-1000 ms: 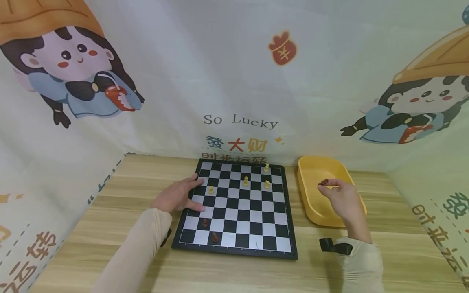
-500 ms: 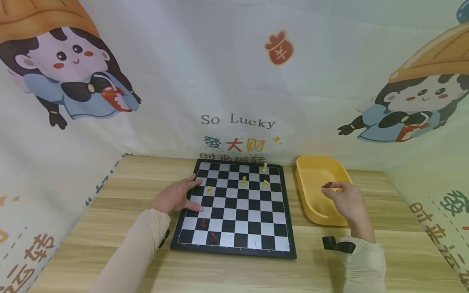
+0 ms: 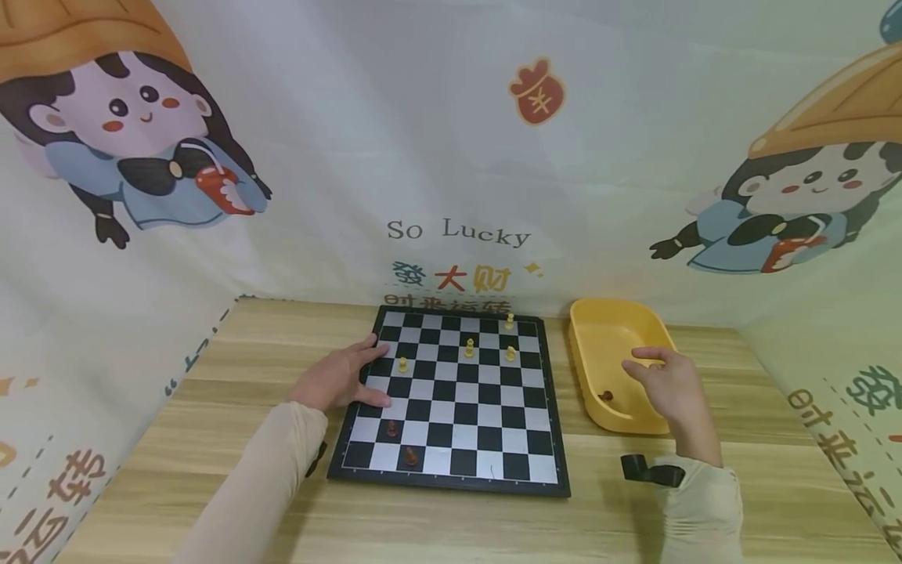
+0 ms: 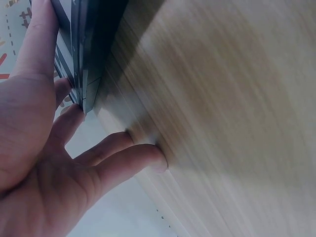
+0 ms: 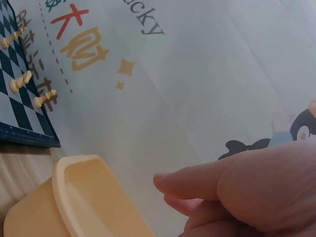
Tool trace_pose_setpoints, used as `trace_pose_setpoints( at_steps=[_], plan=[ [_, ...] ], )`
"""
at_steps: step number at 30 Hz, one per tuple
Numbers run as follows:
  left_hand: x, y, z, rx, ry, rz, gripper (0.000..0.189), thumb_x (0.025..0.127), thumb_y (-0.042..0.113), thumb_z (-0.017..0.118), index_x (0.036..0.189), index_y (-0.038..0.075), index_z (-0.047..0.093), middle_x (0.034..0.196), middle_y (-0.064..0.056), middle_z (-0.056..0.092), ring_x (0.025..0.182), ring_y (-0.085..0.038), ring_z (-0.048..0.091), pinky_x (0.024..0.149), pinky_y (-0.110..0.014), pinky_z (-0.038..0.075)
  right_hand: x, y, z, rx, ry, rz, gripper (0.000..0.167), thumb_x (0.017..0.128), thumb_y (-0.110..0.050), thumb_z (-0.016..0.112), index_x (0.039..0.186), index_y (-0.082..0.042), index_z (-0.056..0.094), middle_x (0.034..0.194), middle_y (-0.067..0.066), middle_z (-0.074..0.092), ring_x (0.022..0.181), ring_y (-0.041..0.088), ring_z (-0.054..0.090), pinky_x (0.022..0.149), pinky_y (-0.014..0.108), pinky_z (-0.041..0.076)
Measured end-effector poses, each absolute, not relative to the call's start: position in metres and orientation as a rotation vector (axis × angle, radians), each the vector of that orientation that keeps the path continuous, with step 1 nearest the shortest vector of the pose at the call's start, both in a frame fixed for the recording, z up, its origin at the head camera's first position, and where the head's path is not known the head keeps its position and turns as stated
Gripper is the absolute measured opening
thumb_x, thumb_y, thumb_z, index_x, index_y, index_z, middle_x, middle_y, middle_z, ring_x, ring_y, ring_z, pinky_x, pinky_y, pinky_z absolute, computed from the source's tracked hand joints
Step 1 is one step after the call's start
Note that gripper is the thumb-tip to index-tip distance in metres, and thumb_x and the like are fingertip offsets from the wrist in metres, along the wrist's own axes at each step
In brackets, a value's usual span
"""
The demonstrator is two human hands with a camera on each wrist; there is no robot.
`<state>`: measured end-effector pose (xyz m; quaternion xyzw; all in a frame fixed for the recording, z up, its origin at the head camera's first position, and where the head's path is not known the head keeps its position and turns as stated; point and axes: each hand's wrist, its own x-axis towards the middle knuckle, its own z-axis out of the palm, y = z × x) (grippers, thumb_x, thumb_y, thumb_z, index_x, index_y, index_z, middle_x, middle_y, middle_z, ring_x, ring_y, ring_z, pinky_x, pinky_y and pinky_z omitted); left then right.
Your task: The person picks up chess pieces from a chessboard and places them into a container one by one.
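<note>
My left hand (image 3: 338, 377) rests on the left edge of a black-and-white chessboard (image 3: 465, 415), thumb and fingers spread. In the left wrist view, two of its fingers (image 4: 133, 163) reach down to the tabletop beside the board. Over the yellow tray (image 3: 588, 411) hovers my right hand (image 3: 665, 384), thumb and index finger parted with nothing between them. A dark red chess piece (image 3: 605, 395) lies in the tray's near left part. On the board's near left squares are two dark red pieces, one a pawn-like piece (image 3: 392, 428), the other a taller piece (image 3: 412, 456).
Several pale yellow chess pieces stand toward the board's far side, among them a tall piece (image 3: 469, 348), a knight-like piece (image 3: 510, 354) and a piece (image 3: 403, 364) nearer the left. A printed cloth (image 3: 437, 141) hangs behind the wooden table (image 3: 211, 376).
My right hand shifted slightly right, then its fingers parted and let go of the dark red piece, which now lies in the tray. The left hand stayed on the board.
</note>
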<state>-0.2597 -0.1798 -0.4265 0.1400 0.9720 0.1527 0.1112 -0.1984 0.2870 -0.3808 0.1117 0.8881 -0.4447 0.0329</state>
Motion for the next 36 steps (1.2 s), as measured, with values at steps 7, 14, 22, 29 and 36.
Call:
trace_pose_setpoints(
  at_steps=[7,14,22,29,36],
  plan=[
    [-0.260,-0.179,-0.425,0.414,2.853,0.450,0.102,0.075,0.051,0.084,0.159,0.016,0.038,0.170,-0.016,0.023,0.152,-0.045,0.033,0.122,-0.056,0.036,-0.199,0.280,-0.379,0.336,2.792,-1.338,0.052,0.102,-0.035,0.060,0.141,-0.002,0.056,0.128,0.021,0.060,0.092,0.021,0.054,0.068,0.028,0.043],
    [-0.260,-0.180,-0.424,0.401,2.849,0.445,0.102,0.076,0.049,0.084,0.159,0.016,0.037,0.170,-0.015,0.022,0.153,-0.044,0.031,0.123,-0.055,0.035,-0.202,0.256,-0.375,0.238,2.814,-1.359,0.042,0.100,-0.029,0.065,0.131,-0.002,0.063,0.058,-0.008,0.037,0.049,0.011,0.036,0.046,0.025,0.032],
    [-0.260,-0.178,-0.425,0.393,2.841,0.433,0.102,0.075,0.051,0.084,0.159,0.018,0.037,0.171,-0.014,0.022,0.153,-0.044,0.031,0.122,-0.055,0.036,-0.197,0.220,-0.371,0.086,2.840,-1.327,0.034,0.097,-0.030,0.068,0.117,-0.002,0.070,0.059,-0.005,0.042,0.054,0.014,0.042,0.048,0.023,0.033],
    [-0.260,-0.178,-0.425,0.400,2.846,0.428,0.101,0.075,0.051,0.084,0.159,0.017,0.038,0.171,-0.014,0.022,0.152,-0.044,0.032,0.122,-0.055,0.037,-0.193,0.191,-0.373,-0.021,2.769,-1.365,0.027,0.096,-0.027,0.071,0.112,-0.006,0.072,0.061,-0.003,0.039,0.055,0.016,0.040,0.049,0.023,0.029],
    [-0.260,-0.180,-0.426,0.399,2.836,0.440,0.101,0.076,0.050,0.084,0.159,0.017,0.037,0.171,-0.014,0.022,0.153,-0.044,0.032,0.122,-0.055,0.037,-0.189,0.162,-0.379,-0.195,2.745,-1.353,0.020,0.093,-0.025,0.075,0.106,-0.009,0.073,0.057,-0.003,0.038,0.048,0.014,0.036,0.044,0.022,0.026]
  ],
)
